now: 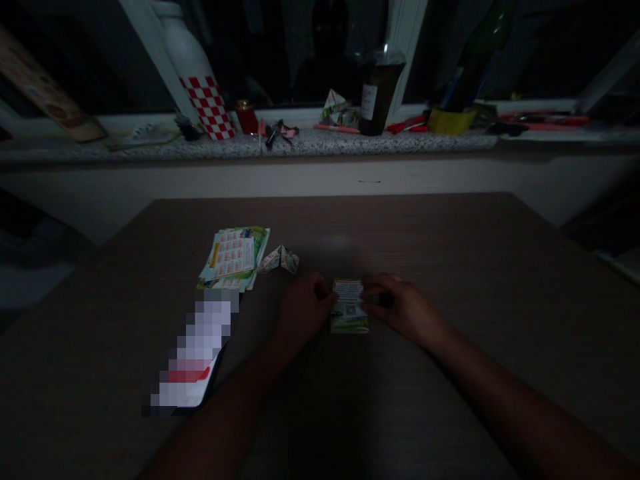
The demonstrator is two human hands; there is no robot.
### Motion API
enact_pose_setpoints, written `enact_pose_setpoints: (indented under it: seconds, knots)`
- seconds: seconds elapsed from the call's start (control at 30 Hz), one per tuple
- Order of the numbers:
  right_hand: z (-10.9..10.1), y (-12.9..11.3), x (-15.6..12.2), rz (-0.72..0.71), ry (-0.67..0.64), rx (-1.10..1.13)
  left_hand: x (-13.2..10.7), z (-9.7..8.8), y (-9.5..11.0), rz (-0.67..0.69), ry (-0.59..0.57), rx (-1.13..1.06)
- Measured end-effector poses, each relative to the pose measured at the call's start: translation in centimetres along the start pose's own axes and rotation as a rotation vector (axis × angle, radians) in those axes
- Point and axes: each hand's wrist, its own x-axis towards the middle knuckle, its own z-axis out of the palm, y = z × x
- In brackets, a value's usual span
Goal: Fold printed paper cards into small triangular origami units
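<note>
A small printed paper card (350, 308), with text, a square code and a green lower strip, lies between my two hands above the table. My left hand (307, 307) is closed, thumb and fingers pinching the card's left edge. On the opposite side, my right hand (400, 303) grips the right edge with bent fingers. Just beyond my left hand sits a folded paper piece (281, 259) with angled faces. Beside it rests a loose pile of printed calendar cards (231, 253). The light is dim, so fine details of the fingers are hard to see.
A phone (193, 393), its screen blurred out, lies left of my left forearm. Along the granite windowsill (310, 145) stand a red-checked white bottle (207, 100), a small red jar (246, 119), a dark labelled container (377, 100) and a green bottle (480, 53).
</note>
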Motion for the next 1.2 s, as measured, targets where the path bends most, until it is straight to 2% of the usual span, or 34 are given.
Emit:
enact_pose_setpoints:
  seconds: [0.27, 0.53, 0.7, 0.83, 1.0, 1.13, 1.2]
  knots:
    - [-0.7, 0.5, -0.6, -0.004, -0.080, -0.062, -0.1, -0.3, 0.5, -0.017, -0.009, 0.037]
    - [-1.3, 0.2, -0.8, 0.030, -0.188, -0.152, 0.0, 0.0, 0.1, 0.008, 0.009, 0.030]
    - [-1.3, 0.2, -0.9, 0.026, -0.189, -0.177, 0.0, -0.1, 0.0, -0.013, -0.002, -0.002]
    - [-1.2, 0.6, -0.9, 0.038, -0.096, -0.089, -0.2, -0.3, 0.0, -0.019, 0.018, -0.159]
    - [-0.3, 0.8, -0.7, 0.080, 0.085, 0.243, -0.5, -0.2, 0.6, -0.081, 0.148, -0.553]
    - [0.3, -0.2, -0.8, 0.145, 0.248, 0.294, -0.9, 0.2, 1.3, -0.091, 0.224, -0.610]
    - [0.2, -0.7, -0.9, 0.109, 0.361, 0.258, -1.1, 0.3, 1.4, -0.085, 0.233, -0.578]
